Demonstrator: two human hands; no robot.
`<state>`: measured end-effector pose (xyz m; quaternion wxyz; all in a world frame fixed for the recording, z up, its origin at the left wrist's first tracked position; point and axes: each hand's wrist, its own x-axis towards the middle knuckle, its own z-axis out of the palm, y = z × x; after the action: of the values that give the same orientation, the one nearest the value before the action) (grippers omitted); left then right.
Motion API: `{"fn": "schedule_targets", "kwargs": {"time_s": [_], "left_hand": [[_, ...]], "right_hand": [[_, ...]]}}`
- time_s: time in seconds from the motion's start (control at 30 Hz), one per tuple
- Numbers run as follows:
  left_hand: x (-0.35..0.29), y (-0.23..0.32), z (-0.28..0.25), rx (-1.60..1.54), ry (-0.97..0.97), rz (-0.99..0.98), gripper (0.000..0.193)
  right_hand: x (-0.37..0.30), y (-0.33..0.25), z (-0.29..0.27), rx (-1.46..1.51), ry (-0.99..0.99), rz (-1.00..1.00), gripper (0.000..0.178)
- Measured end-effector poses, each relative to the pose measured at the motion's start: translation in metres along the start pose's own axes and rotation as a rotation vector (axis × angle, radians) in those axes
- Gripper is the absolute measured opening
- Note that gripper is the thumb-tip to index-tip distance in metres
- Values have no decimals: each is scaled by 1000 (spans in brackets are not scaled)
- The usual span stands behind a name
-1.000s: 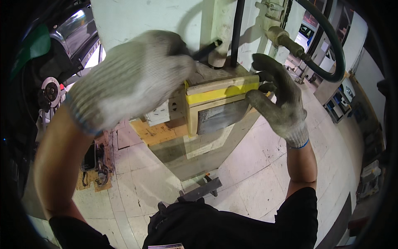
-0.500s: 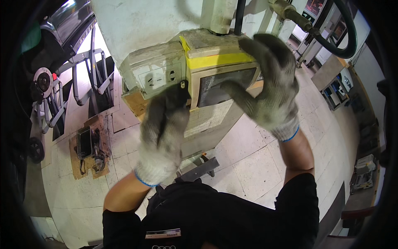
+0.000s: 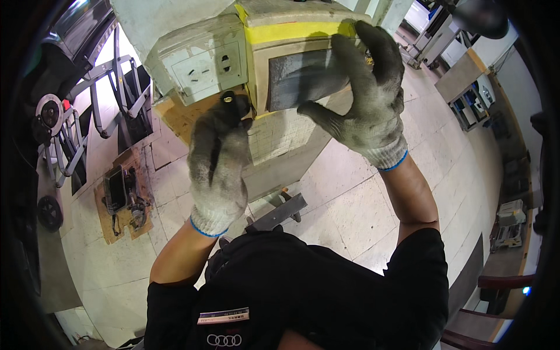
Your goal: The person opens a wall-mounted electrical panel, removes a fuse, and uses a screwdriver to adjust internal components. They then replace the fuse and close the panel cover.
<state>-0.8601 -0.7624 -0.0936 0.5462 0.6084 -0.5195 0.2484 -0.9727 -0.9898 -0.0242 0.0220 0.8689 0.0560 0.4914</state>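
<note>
Both hands wear whitish knit gloves with dark-coated fingers. My left hand is closed, its fingertips just below a wall socket panel. At those fingertips shows a small round piece with a brass-coloured ring; its kind cannot be made out. My right hand is open, thumb and fingers spread, with nothing seen between them. It hangs in front of the right part of a box's dark, glossy panel; whether it touches is unclear. Yellow tape runs along the box's upper edge.
A dark grey bar-like piece juts out low in front of me. On the tiled floor at left lies cardboard with a black tray and parts. Metal lift arms stand beyond. Shelving lines the right.
The view has tilted, so the box and sockets sit higher. My left hand has dropped from beside the sockets to below them. My right hand is lower against the box, still spread.
</note>
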Motion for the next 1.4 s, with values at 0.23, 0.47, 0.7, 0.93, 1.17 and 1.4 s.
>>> {"fn": "schedule_targets", "kwargs": {"time_s": [0.23,0.47,0.7,0.93,1.17,1.4], "left_hand": [[-10,14,-14,-476,-160,-504,45],[-13,33,7,-1146,-3,-806,47],[51,25,-22,-801,-287,-361,39],[81,26,-44,-1239,-355,-628,44],[92,30,-60,-1299,-553,-486,34],[75,8,-48,-396,-185,-120,44]], "right_hand": [[-13,8,11,-27,64,23,94],[-32,24,3,-57,161,-239,75],[13,39,-25,-4,525,-147,40],[-35,-23,-12,1000,577,810,31],[-42,-51,20,1101,376,1004,41],[-3,7,-25,968,177,746,40]]}}
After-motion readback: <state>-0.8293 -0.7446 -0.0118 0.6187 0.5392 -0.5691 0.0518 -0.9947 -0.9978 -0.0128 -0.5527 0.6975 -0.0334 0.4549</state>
